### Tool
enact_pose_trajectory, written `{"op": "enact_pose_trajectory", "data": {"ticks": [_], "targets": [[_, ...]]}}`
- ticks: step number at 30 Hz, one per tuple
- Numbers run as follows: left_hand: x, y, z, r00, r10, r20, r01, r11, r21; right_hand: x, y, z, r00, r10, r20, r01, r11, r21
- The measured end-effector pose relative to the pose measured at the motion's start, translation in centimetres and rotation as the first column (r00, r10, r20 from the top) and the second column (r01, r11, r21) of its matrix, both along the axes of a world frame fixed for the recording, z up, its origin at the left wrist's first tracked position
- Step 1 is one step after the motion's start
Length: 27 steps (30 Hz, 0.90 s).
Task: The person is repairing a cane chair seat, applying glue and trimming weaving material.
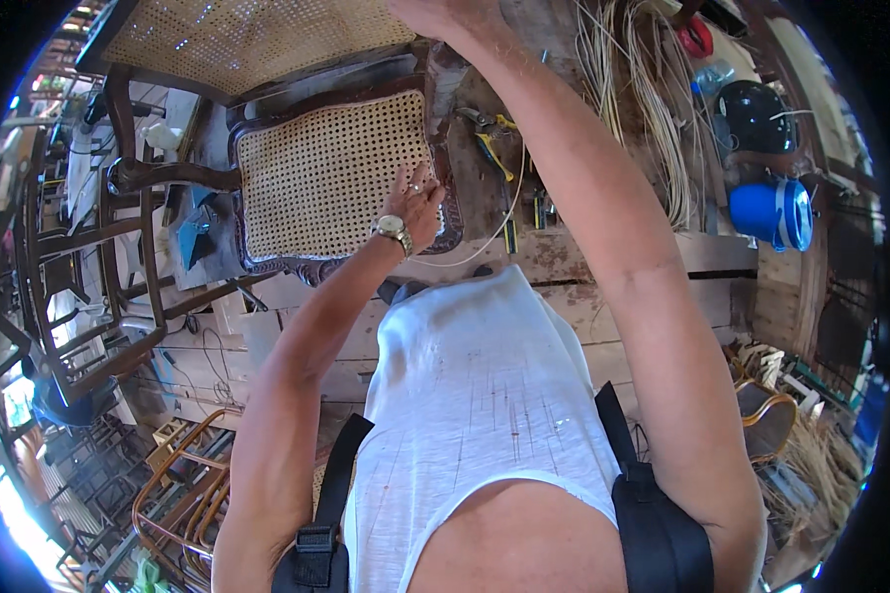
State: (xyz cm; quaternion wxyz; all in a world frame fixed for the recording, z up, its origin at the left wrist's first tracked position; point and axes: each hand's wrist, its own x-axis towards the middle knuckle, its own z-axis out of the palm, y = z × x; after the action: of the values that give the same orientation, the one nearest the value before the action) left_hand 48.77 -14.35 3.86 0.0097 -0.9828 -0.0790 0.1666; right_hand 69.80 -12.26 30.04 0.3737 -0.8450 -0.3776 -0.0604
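Observation:
A dark wooden chair with a woven cane seat [316, 178] and a cane back panel [257, 44] stands before me. My left hand [420, 210], with a watch and a ring on it, lies flat on the seat's right edge, fingers apart. Up at the top edge of the view, my right hand [450, 15] is beside the upper right corner of the cane back; its fingers are mostly cut off or hidden. A pale cane strand [499, 227] curves out from beside my left wrist toward the right. Yellow-handled pliers [494, 156] lie right of the seat.
Loose bundles of cane strands [653, 109] hang or lie at the upper right. Beyond them are a blue bucket [761, 214] and a glossy black round object [755, 117]. Wooden chair frames [94, 287] crowd the left. A rattan-framed piece [183, 484] stands at the lower left.

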Motion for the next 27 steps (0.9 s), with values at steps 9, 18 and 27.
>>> {"op": "enact_pose_trajectory", "data": {"ticks": [9, 18, 27], "targets": [[1.8, 2.2, -1.7, 0.952, 0.21, 0.225, -0.195, 0.977, -0.087, 0.5, 0.2, -0.8, 0.999, -0.001, 0.052, 0.003, 0.999, -0.046], [0.3, -0.6, -0.3, 0.969, 0.163, 0.184, -0.15, 0.985, -0.085, 0.2, -0.3, 1.6, 0.99, 0.078, -0.121, -0.114, 0.936, -0.334], [1.3, -1.2, -3.0, 0.891, 0.356, 0.283, -0.37, 0.929, -0.006, 1.4, 1.0, -2.4, 1.0, 0.004, 0.001, -0.004, 1.0, -0.008]]}}
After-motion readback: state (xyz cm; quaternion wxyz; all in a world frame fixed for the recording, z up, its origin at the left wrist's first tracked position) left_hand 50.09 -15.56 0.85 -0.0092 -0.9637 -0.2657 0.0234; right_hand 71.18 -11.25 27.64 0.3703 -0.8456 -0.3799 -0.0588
